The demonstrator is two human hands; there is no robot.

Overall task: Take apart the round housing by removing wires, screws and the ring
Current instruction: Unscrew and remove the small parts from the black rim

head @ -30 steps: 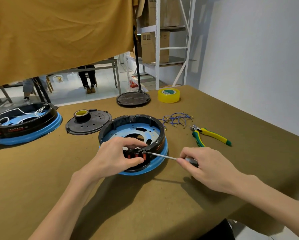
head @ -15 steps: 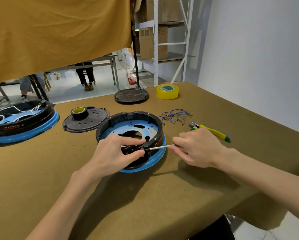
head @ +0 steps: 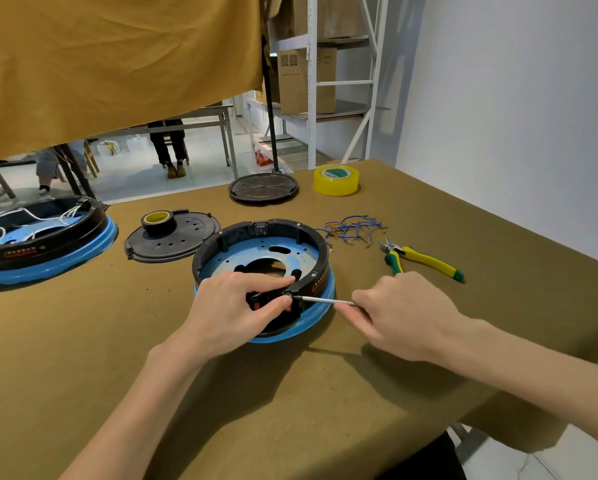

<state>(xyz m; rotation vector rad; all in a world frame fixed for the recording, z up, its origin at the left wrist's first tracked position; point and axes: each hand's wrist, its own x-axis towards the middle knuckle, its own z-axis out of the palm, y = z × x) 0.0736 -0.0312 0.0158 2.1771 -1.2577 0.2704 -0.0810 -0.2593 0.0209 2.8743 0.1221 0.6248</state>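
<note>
Our right hand (head: 399, 315) is closed around a screwdriver (head: 325, 301), whose thin metal shaft runs left to the near rim of the round housing (head: 261, 271). The handle is hidden inside our fist. Our left hand (head: 235, 311) rests on that same near rim, thumb and forefinger pinched on a small black part of the ring (head: 320, 258) just where the screwdriver tip meets it. The housing sits in the middle of the brown table (head: 83, 341), black ring on a blue base, its blue inner plate bare.

Beyond it to the right lie a loose bunch of blue wires (head: 354, 230) and, beside them, yellow and green pliers (head: 420, 259). Behind the housing a flat black cover (head: 173, 239) carries a small tape roll (head: 158, 221). Farther back are a round black disc (head: 263, 187) and a yellow tape roll (head: 336, 180). At the far left stands a second housing (head: 41, 237) with white wires inside.
</note>
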